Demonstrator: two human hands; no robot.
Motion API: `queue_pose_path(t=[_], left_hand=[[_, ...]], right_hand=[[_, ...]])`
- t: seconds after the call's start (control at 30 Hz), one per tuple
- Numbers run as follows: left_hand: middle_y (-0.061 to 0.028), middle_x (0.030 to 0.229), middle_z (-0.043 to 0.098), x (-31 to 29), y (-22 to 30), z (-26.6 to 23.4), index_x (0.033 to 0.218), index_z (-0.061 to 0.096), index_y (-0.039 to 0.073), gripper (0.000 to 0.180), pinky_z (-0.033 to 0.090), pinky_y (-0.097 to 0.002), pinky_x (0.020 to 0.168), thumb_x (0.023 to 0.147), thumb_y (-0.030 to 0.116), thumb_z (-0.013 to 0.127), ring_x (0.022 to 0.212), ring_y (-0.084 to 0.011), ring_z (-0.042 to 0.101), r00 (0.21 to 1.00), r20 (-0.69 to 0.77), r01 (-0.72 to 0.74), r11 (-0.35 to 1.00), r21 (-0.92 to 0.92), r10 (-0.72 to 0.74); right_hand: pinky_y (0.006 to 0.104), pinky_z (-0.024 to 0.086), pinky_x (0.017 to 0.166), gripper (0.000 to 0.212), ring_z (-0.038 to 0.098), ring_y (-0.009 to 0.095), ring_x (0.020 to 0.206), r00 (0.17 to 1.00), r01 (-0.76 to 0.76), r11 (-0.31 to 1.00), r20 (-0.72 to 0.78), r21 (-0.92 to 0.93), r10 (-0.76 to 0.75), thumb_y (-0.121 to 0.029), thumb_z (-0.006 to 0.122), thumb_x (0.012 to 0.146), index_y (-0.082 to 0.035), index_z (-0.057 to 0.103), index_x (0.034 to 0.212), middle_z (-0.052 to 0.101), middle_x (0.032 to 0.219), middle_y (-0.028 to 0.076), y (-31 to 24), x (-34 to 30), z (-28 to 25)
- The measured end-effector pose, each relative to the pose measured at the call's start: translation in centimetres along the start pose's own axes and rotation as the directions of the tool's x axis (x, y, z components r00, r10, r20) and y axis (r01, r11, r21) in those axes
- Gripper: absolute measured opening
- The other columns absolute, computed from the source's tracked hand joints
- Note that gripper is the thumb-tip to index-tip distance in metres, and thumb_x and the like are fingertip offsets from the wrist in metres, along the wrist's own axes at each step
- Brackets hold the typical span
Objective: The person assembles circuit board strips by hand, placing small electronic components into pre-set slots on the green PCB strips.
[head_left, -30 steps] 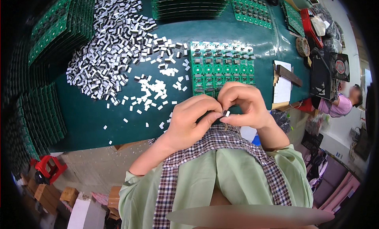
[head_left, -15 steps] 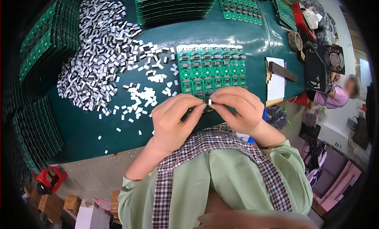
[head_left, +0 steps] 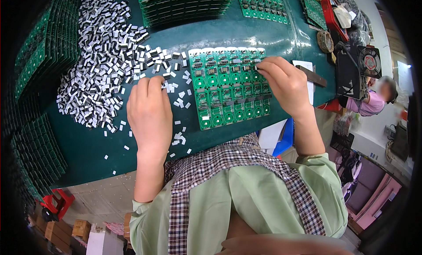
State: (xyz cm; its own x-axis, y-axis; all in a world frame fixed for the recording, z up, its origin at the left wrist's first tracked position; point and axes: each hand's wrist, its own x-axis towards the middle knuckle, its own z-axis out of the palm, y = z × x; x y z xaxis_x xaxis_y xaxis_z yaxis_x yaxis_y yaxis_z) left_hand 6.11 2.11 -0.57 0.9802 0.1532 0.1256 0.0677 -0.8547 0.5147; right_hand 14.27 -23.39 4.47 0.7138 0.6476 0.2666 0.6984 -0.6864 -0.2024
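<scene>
Working at two places on the green desk

The right hand is above the right edge of the circuit board panel, near its far right corner. Its thumb and first finger stand almost together, with only a very narrow gap. Exactly at these tips a small pale part is visible, at the right end of the row of small displays. I cannot tell if the fingers pinch this part or only touch it on the panel.

The left hand is to the left of the panel and apart from it, with its back turned upward. Its fingers are bent and point to the far edge of the desk. Their tips are at the right border of the loose parts, which are white and black. One white piece shows just beside the tips, but the grip is hidden, so I cannot say if something is held.

The panel lies flat, close to the near edge of the desk. Stacked boards stand at the far edge. Toward the right edge, a dark bar lies over white paper.
</scene>
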Motion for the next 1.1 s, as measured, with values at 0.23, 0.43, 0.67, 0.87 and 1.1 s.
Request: queue_pose_path(t=[0.23, 0.43, 0.67, 0.87, 1.1], left_hand=[[-0.0098, 0.090, 0.057, -0.2, 0.3, -0.8, 0.094, 0.060, 0.001, 0.018, 0.046, -0.0318, 0.073, 0.077, -0.006, 0.059, 0.081, -0.0236, 0.058, 0.997, -0.050, 0.040, 0.934, -0.354, -0.062], [-0.0110, 0.094, 0.057, -0.8, 0.3, -0.6, 0.098, 0.063, 0.000, 0.020, 0.047, -0.0305, 0.072, 0.080, -0.005, 0.058, 0.081, -0.0228, 0.059, 0.995, -0.045, 0.044, 0.788, -0.614, -0.090], [-0.0096, 0.095, 0.060, -1.1, -0.1, -0.4, 0.101, 0.063, -0.001, 0.021, 0.046, -0.0277, 0.070, 0.081, -0.006, 0.057, 0.077, -0.0180, 0.057, 0.985, -0.153, 0.030, 0.946, -0.323, -0.083], [-0.0099, 0.089, 0.063, -1.6, -0.1, -0.4, 0.100, 0.063, -0.002, 0.017, 0.047, -0.0272, 0.069, 0.084, -0.003, 0.059, 0.077, -0.0182, 0.062, 0.984, -0.164, 0.003, 0.928, -0.372, -0.069], [-0.0097, 0.088, 0.065, -2.1, 0.8, -0.6, 0.097, 0.063, -0.004, 0.012, 0.050, -0.0253, 0.070, 0.086, -0.003, 0.058, 0.078, -0.0153, 0.065, 0.979, -0.010, 0.157, 0.788, -0.595, -0.203]], right_hand=[[0.0308, 0.052, 0.059, 0.023, 0.064, 0.023, 0.071, 0.999, 0.030, 0.999, 0.028, -0.034, -0.029, 0.004, 0.061, 0.067, -0.004, 0.062, 0.088, 0.061, 0.086, 0.006, 0.1, 0.1, -0.1], [0.0316, 0.052, 0.060, 0.020, 0.064, 0.023, 0.072, 1.000, 0.005, 1.000, 0.020, -0.016, -0.004, 0.003, 0.062, 0.070, -0.004, 0.062, 0.088, 0.061, 0.086, 0.006, 0.0, 0.1, -0.2], [0.0320, 0.052, 0.060, 0.016, 0.064, 0.024, 0.072, 0.999, 0.028, 0.999, 0.023, -0.025, -0.028, 0.000, 0.063, 0.072, -0.004, 0.062, 0.087, 0.062, 0.087, 0.005, 0.3, 0.0, 0.0], [0.0314, 0.052, 0.059, 0.011, 0.064, 0.023, 0.070, 1.000, -0.002, 0.999, -0.018, 0.034, 0.003, -0.003, 0.067, 0.075, -0.005, 0.063, 0.086, 0.063, 0.084, 0.005, 0.3, 0.1, 0.0], [0.0307, 0.051, 0.063, 0.014, 0.064, 0.024, 0.073, 0.999, -0.036, 0.998, -0.004, 0.059, 0.037, 0.000, 0.067, 0.073, -0.002, 0.064, 0.087, 0.063, 0.085, 0.008, 0.3, -0.1, 0.2]])
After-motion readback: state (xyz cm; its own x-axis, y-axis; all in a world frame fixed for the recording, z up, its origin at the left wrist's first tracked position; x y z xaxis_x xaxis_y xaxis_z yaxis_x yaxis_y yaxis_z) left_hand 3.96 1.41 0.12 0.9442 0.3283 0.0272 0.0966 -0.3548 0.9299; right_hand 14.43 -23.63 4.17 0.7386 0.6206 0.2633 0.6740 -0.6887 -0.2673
